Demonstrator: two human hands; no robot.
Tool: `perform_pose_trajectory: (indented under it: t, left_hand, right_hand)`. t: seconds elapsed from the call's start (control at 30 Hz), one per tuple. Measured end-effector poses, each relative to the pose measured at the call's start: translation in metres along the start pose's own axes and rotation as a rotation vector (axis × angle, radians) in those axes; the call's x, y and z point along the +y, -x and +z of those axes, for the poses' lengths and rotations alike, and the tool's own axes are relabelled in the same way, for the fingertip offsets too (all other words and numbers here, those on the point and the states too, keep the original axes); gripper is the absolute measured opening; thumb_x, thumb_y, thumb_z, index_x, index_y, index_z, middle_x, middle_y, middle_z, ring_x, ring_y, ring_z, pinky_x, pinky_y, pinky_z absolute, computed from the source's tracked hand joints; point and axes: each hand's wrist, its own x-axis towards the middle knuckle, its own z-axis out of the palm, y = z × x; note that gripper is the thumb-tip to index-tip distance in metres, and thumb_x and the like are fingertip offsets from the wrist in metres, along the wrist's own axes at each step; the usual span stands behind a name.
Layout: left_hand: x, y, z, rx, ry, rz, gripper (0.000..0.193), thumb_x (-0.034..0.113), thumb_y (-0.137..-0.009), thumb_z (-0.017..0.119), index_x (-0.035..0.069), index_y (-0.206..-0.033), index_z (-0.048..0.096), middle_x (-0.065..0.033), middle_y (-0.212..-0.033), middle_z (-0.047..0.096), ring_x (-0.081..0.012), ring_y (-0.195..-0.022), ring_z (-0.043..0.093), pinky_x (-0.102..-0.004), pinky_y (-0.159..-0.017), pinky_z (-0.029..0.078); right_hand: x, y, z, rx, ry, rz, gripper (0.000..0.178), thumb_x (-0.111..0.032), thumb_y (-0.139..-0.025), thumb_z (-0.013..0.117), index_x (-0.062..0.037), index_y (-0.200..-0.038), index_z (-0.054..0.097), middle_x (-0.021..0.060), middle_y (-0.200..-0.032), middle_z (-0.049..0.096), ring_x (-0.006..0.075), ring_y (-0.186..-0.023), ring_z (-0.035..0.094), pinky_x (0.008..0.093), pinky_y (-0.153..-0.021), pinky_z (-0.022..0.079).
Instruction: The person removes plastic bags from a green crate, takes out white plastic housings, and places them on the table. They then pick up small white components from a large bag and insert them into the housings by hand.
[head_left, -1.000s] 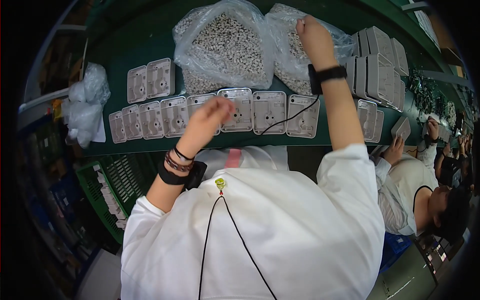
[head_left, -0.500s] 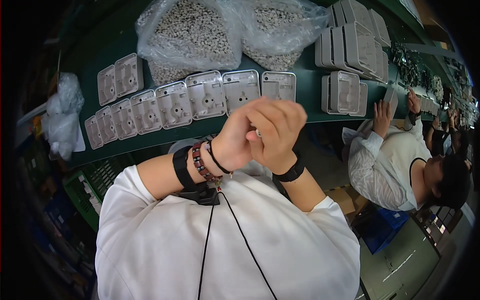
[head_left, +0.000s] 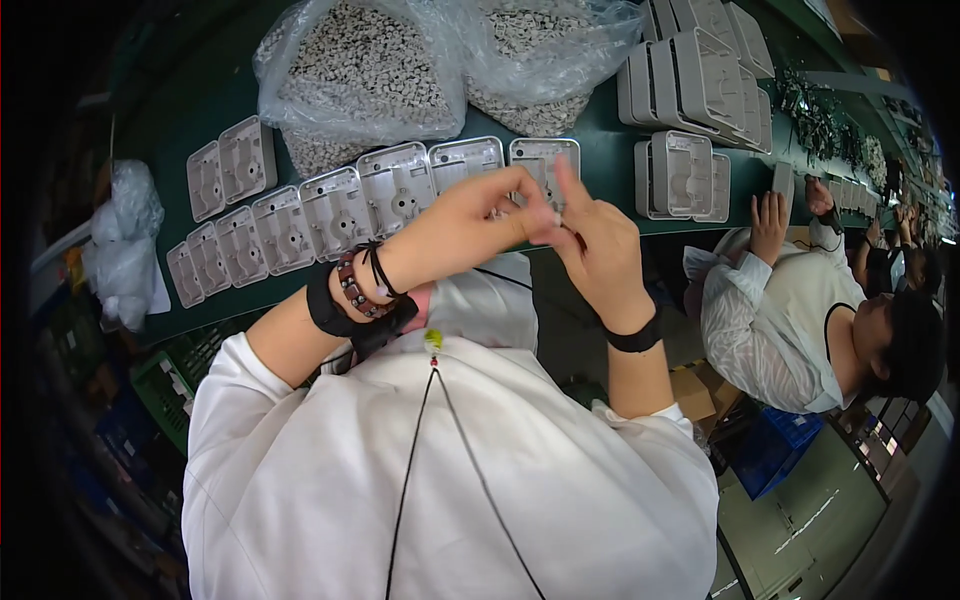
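Note:
My left hand [head_left: 500,210] reaches across in front of me, its thumb and fingertips pinched together. They meet the thumb of my right hand [head_left: 605,250], where a tiny pale spot shows that is too small to name. On my right hand one finger points up and the others look curled, so what lies in the palm is hidden. Just beyond the hands stands a row of light grey plastic housings [head_left: 335,213], open side up, along the bench's near edge. One housing [head_left: 545,152] sits partly behind my right hand's raised finger.
Two clear plastic bags [head_left: 365,70] of small pale pieces stand behind the row. Two more housings [head_left: 247,160] lie at the left, and stacked housings [head_left: 700,85] at the right. Crumpled plastic [head_left: 125,245] hangs at far left. A co-worker [head_left: 790,310] sits at the right.
My hands were closed together, overlapping; now they have drawn apart, touching only at the fingertips. My right hand has opened one finger upward and shifted right.

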Motion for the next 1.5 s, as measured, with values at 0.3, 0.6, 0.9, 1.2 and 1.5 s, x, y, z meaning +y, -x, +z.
perform_pose_trajectory:
  t: [0.3, 0.6, 0.9, 1.2, 1.5]
  left_hand:
    - [-0.022, -0.003, -0.002, 0.101, -0.605, 0.105, 0.024, 0.025, -0.080, 0.059, 0.001, -0.086, 0.058, -0.0049, -0.067, 0.057, -0.0143, -0.060, 0.053, -0.0278, -0.057, 0.042]
    - [-0.039, -0.035, -0.019, 0.164, -0.778, 0.124, 0.025, 0.027, -0.080, 0.058, 0.009, -0.097, 0.057, -0.0125, -0.068, 0.060, -0.0182, -0.064, 0.060, -0.0299, -0.055, 0.044]
    - [-0.099, -0.067, -0.046, 0.354, -1.510, 0.251, 0.038, 0.037, -0.074, 0.058, 0.016, -0.106, 0.054, -0.0081, -0.060, 0.059, -0.0263, -0.053, 0.059, -0.0357, -0.048, 0.045]
    - [-0.103, -0.062, -0.048, 0.397, -1.520, 0.219, 0.028, 0.028, -0.076, 0.056, 0.020, -0.103, 0.056, -0.0061, -0.055, 0.058, -0.0229, -0.050, 0.059, -0.0335, -0.045, 0.045]
    - [-0.101, -0.058, -0.048, 0.391, -1.469, 0.192, 0.021, 0.017, -0.075, 0.052, 0.013, -0.095, 0.053, -0.0074, -0.063, 0.060, -0.0237, -0.054, 0.061, -0.0343, -0.046, 0.046]
  right_hand:
    - [0.005, 0.004, 0.005, -0.279, 0.194, -0.061, 0.042, -0.006, -0.070, 0.065, -0.0021, -0.111, 0.052, 0.0090, -0.066, 0.057, 0.0202, -0.055, 0.055, 0.0264, -0.051, 0.043]
    - [0.052, 0.006, 0.002, -0.120, -0.136, 0.114, 0.009, -0.001, -0.072, 0.062, -0.0008, -0.079, 0.056, 0.0109, -0.074, 0.059, 0.0245, -0.064, 0.058, 0.0279, -0.057, 0.045]
    - [0.140, -0.056, 0.017, -0.514, 0.490, -0.537, 0.014, -0.011, -0.061, 0.059, -0.0076, -0.074, 0.058, 0.0045, -0.092, 0.054, 0.0211, -0.084, 0.051, 0.0318, -0.071, 0.042]
    - [0.166, -0.091, 0.055, -0.810, 0.457, -0.791, 0.016, -0.014, -0.061, 0.056, -0.0108, -0.075, 0.061, 0.0026, -0.100, 0.051, 0.0196, -0.094, 0.046, 0.0307, -0.078, 0.039]
    - [0.159, -0.098, 0.054, -0.930, 0.438, -0.904, 0.012, -0.013, -0.063, 0.057, -0.0092, -0.073, 0.063, 0.0024, -0.107, 0.049, 0.0202, -0.099, 0.044, 0.0304, -0.079, 0.038]
